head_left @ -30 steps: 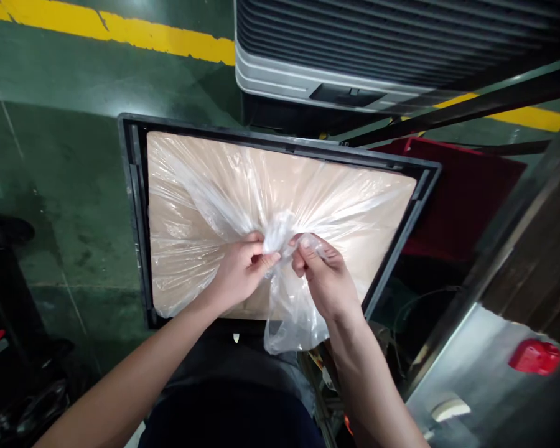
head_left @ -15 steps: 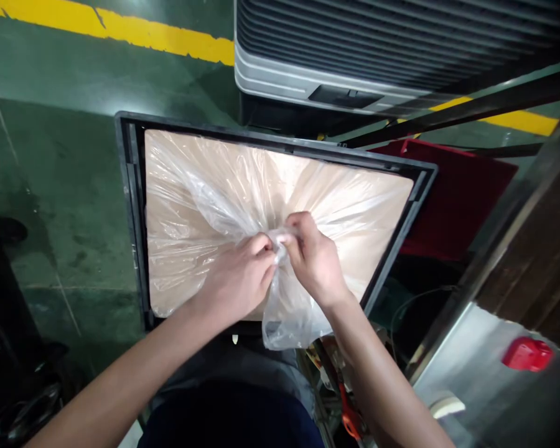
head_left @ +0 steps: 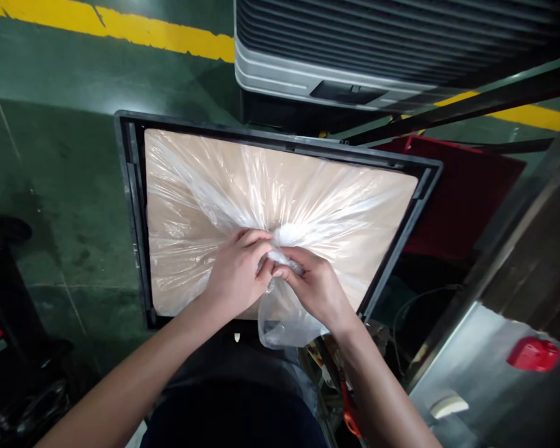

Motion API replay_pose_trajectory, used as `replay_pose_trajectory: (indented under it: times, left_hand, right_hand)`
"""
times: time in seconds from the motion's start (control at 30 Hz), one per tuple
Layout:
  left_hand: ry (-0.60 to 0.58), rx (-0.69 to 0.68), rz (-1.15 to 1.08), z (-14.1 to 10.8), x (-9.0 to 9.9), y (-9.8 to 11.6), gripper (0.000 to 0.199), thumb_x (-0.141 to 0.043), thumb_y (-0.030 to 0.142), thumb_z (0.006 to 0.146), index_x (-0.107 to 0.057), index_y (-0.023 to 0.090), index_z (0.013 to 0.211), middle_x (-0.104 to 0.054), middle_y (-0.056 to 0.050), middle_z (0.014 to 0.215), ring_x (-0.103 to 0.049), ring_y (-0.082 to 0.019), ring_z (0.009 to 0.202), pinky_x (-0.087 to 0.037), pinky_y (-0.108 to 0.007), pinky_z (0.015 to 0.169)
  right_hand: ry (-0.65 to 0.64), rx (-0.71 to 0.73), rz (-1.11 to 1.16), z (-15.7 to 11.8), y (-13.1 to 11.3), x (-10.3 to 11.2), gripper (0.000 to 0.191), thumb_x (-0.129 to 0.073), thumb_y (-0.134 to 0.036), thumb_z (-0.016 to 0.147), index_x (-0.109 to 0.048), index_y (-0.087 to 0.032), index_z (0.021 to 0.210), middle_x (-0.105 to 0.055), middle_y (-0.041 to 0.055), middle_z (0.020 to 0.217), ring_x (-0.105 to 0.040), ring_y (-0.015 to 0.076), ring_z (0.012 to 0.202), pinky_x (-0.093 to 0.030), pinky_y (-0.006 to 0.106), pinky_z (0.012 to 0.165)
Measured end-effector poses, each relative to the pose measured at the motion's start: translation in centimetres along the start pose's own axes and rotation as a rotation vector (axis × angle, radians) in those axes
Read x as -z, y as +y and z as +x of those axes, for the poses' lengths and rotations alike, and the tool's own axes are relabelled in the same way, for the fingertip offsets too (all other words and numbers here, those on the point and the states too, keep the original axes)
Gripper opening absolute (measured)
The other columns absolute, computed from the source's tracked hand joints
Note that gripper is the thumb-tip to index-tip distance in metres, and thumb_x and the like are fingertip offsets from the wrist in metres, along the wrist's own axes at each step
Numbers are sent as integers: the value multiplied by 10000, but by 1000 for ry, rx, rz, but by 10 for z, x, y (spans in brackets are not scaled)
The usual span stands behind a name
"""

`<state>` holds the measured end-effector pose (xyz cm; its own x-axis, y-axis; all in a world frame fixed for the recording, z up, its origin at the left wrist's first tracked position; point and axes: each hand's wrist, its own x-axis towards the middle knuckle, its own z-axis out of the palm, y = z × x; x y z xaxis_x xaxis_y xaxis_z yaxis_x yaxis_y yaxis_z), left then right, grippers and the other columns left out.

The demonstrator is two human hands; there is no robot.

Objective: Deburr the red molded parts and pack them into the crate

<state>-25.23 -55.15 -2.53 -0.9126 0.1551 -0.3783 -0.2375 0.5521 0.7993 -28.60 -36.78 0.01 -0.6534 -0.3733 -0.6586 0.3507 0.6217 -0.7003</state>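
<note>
Both the left hand [head_left: 236, 274] and the right hand [head_left: 315, 289] are bare up the forearms. A dark navy garment [head_left: 228, 420] covers the body, with charcoal-grey cloth [head_left: 242, 364] just beyond it.

White glare on the plastic bag [head_left: 336, 211], dim lower corners, curved wide-angle edges

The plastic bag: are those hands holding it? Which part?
Yes, the left hand and right hand both pinch the clear plastic bag at its bunched, gathered part.

Room over plastic bag [head_left: 280, 186]; black crate rim [head_left: 130, 218], metal post [head_left: 501, 233] hem sides.
</note>
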Motion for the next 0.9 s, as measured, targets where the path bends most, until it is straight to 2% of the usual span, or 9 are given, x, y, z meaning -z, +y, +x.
replay_pose_trajectory:
  times: [0.07, 0.13, 0.23, 0.33, 0.43, 0.6, 0.73, 0.83, 0.9]
  left_hand:
    - [-43, -21, 26, 1, 2, 0, 89, -587, 121, 943, -650, 178, 919, -645, -123, 1386, -607, -315, 1239, -577, -532, 1060]
    - [-105, -64, 75, 3, 2, 0, 79, -549, 130, 962, -619, 164, 949, -531, -161, 1516, -576, -344, 1293, -573, -552, 1059]
    - [-130, -153, 131, 4, 2, -4, 97, -528, 125, 988, -578, 178, 1053, -488, -163, 1542, -547, -348, 1329, -592, -527, 1005]
    - [19, -172, 129, 1, 1, -11, 182, -634, 214, 988, -552, 205, 1149, -586, -142, 1329, -606, -293, 1189, -597, -452, 930]
    - [49, -198, 189, -9, 3, -12, 84, -613, 286, 1012, -564, 219, 1025, -621, -62, 1031, -613, -233, 943, -563, -381, 802]
    - [-218, -292, 164, -24, 6, 0, 223, -583, 414, 1030, -530, 201, 1067, -688, -33, 1014, -677, -214, 931, -534, -348, 755]
    - [-163, -226, 255, -22, 3, 6, 290, -564, 483, 1028, -515, 203, 1081, -692, -13, 962, -697, -197, 806, -496, -331, 629]
    - [-82, -314, 438, -19, 1, 5, 109, -517, 323, 1059, -525, 223, 1017, -677, 5, 911, -683, -184, 773, -442, -323, 581]
    - [-21, -316, 530, -19, 1, 3, 131, -493, 212, 1049, -520, 228, 922, -659, 16, 830, -673, -177, 743, -410, -327, 572]
  right_hand:
    - [82, -82, -27, -5, 0, -1, 290, -645, -517, 1000, -749, -247, 1013, -750, 28, 948, -661, 219, 872, -474, 339, 797]
    - [25, -152, 94, -7, 3, 0, 369, -627, -550, 1000, -713, -210, 886, -645, 2, 768, -558, 168, 723, -419, 311, 695]
    - [-344, -253, 588, -7, 16, 4, 455, -650, -609, 968, -634, -186, 802, -396, -73, 577, -317, 88, 526, -284, 257, 523]
    - [-572, -350, 945, -3, 28, 7, 489, -691, -648, 924, -538, -206, 780, -256, -126, 531, -143, 53, 448, -117, 229, 423]
    - [-495, -421, 1054, -1, 30, 5, 489, -740, -631, 890, -514, -209, 789, -303, -120, 572, -120, 39, 446, -72, 213, 395]
    - [-407, -412, 1000, -1, 22, 3, 457, -735, -567, 915, -553, -184, 745, -304, -107, 537, -167, 48, 466, -100, 225, 423]
    - [-414, -384, 792, 0, 16, 6, 452, -689, -586, 945, -564, -186, 777, -372, -84, 563, -261, 69, 508, -182, 238, 466]
    - [-405, -359, 714, -1, 12, 8, 444, -636, -600, 972, -530, -204, 800, -388, -71, 618, -314, 89, 557, -261, 251, 505]
    - [-377, -327, 659, -3, 9, 10, 363, -597, -575, 997, -568, -216, 947, -391, -66, 672, -346, 109, 583, -317, 264, 530]
